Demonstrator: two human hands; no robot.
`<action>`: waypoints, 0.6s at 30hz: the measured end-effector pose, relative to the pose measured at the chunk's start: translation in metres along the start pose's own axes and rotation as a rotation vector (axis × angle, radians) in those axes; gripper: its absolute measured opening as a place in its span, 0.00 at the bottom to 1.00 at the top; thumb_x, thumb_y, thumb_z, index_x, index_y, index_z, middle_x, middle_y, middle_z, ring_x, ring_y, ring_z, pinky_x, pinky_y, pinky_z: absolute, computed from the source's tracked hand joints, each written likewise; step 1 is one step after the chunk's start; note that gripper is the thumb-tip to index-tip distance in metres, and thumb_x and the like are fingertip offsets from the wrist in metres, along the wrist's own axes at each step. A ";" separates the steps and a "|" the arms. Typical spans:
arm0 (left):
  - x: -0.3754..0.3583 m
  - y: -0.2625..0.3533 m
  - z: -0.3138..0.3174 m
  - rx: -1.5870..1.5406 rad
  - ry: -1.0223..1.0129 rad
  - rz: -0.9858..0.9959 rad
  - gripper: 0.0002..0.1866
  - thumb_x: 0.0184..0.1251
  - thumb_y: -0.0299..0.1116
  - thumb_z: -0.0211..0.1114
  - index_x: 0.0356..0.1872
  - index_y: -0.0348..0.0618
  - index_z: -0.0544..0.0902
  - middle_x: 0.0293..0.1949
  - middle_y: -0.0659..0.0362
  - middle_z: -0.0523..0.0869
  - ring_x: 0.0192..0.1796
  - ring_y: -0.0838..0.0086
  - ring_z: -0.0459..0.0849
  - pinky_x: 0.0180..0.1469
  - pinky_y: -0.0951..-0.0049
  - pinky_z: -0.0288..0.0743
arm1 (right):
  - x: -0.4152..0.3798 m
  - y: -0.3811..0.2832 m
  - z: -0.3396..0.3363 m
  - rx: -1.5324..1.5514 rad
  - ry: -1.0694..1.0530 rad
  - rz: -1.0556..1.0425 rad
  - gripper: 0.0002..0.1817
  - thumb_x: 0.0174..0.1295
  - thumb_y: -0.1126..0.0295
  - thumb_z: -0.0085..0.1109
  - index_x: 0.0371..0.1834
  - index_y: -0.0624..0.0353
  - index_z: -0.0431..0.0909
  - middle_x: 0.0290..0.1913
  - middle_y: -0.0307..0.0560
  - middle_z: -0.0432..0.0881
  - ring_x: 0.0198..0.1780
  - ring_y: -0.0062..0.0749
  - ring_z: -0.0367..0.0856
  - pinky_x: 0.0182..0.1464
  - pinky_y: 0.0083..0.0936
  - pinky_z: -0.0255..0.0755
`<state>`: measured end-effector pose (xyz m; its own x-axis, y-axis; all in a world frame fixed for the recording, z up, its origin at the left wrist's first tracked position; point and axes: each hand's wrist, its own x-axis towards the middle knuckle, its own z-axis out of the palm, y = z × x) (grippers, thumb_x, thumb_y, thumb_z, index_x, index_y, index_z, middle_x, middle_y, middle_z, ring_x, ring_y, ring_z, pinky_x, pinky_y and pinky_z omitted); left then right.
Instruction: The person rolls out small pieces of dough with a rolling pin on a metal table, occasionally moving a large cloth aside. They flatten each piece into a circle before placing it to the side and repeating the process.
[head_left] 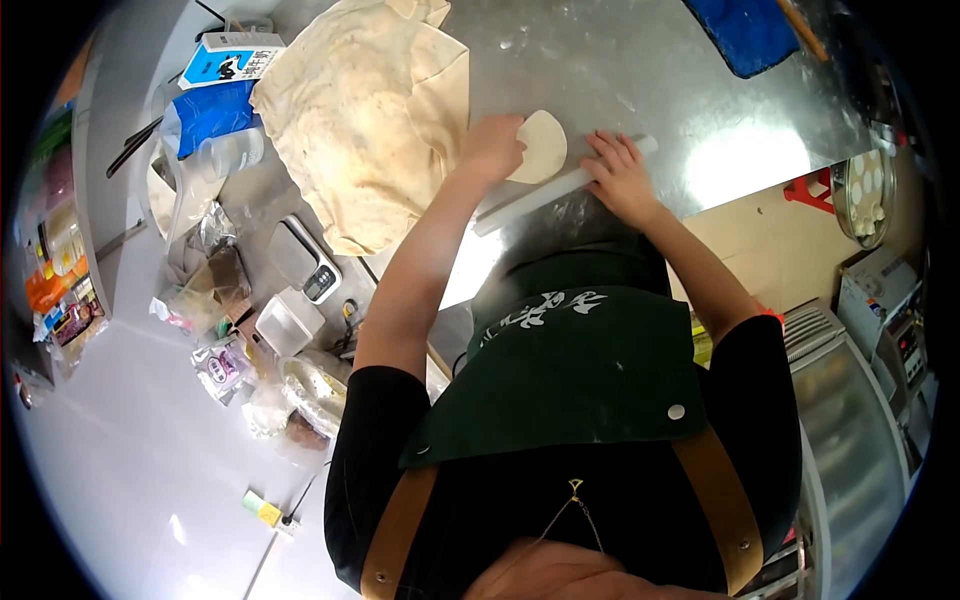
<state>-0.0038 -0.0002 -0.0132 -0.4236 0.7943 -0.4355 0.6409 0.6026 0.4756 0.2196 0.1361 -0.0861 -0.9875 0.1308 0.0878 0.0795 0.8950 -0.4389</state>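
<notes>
My left hand (492,148) is closed on the left edge of a thin, round dough wrapper (544,147) lying on the steel table. My right hand (618,172) lies over the right part of a pale rolling pin (533,200), its fingers bent across it. The pin slants just below the wrapper, and its left end points toward my body. Left of my left hand, a large floury cloth (365,120) spreads in folds over the table. What it covers is hidden.
A digital scale (305,262), a white tub (290,320) and several bags crowd the left. Behind them stands a blue-and-white carton (230,62). A blue cloth (740,35) lies at the far right. Beyond the table's right edge is a round tray (863,235) with pale pieces.
</notes>
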 end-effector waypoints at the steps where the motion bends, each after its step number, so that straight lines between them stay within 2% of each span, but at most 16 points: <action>1: -0.006 0.007 -0.004 -0.039 -0.012 -0.009 0.13 0.55 0.31 0.67 0.40 0.35 0.82 0.37 0.45 0.85 0.43 0.51 0.83 0.44 0.58 0.75 | 0.001 -0.004 -0.016 0.028 0.015 -0.003 0.22 0.46 0.68 0.72 0.46 0.52 0.78 0.62 0.46 0.72 0.69 0.44 0.64 0.74 0.49 0.51; 4: -0.013 -0.003 -0.004 -0.468 0.143 -0.064 0.10 0.56 0.28 0.65 0.37 0.34 0.80 0.32 0.45 0.83 0.38 0.52 0.83 0.41 0.60 0.74 | 0.000 0.003 -0.032 0.022 -0.064 -0.016 0.21 0.47 0.68 0.71 0.46 0.52 0.78 0.59 0.45 0.73 0.65 0.43 0.68 0.74 0.49 0.52; 7: -0.003 -0.030 0.017 -0.210 -0.032 -0.145 0.12 0.57 0.28 0.63 0.43 0.37 0.83 0.42 0.44 0.85 0.46 0.49 0.83 0.47 0.58 0.76 | 0.016 0.007 -0.041 0.019 -0.059 -0.051 0.20 0.48 0.67 0.71 0.45 0.52 0.78 0.58 0.45 0.74 0.63 0.41 0.69 0.73 0.48 0.54; 10: -0.003 -0.045 0.028 -0.258 -0.002 -0.149 0.12 0.57 0.28 0.63 0.43 0.36 0.83 0.40 0.43 0.85 0.43 0.49 0.82 0.46 0.60 0.76 | 0.041 0.009 -0.033 0.020 -0.027 -0.089 0.20 0.47 0.67 0.72 0.44 0.53 0.77 0.56 0.45 0.73 0.62 0.41 0.69 0.72 0.47 0.55; 13: 0.004 -0.054 0.027 -0.310 -0.051 -0.181 0.14 0.57 0.27 0.63 0.45 0.35 0.83 0.38 0.46 0.86 0.39 0.55 0.83 0.44 0.66 0.75 | 0.067 0.002 -0.020 -0.082 -0.053 0.042 0.22 0.58 0.55 0.62 0.51 0.58 0.77 0.60 0.51 0.73 0.65 0.46 0.68 0.72 0.46 0.55; 16: 0.003 -0.051 0.025 -0.665 0.029 -0.178 0.16 0.58 0.27 0.64 0.47 0.34 0.83 0.35 0.52 0.86 0.37 0.67 0.82 0.42 0.70 0.74 | 0.086 -0.010 0.007 -0.190 0.234 0.210 0.25 0.63 0.54 0.54 0.55 0.62 0.75 0.64 0.56 0.71 0.69 0.51 0.65 0.71 0.51 0.55; 18: 0.004 -0.057 0.031 -0.803 0.045 -0.159 0.16 0.58 0.28 0.65 0.47 0.34 0.83 0.34 0.55 0.86 0.37 0.72 0.82 0.40 0.72 0.73 | 0.060 -0.019 0.014 -0.218 0.220 0.232 0.25 0.63 0.57 0.53 0.58 0.63 0.73 0.67 0.58 0.68 0.71 0.53 0.62 0.70 0.54 0.54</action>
<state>-0.0222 -0.0331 -0.0655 -0.5074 0.6866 -0.5207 -0.0758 0.5664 0.8207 0.1570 0.1211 -0.0847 -0.8892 0.4072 0.2088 0.3474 0.8977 -0.2711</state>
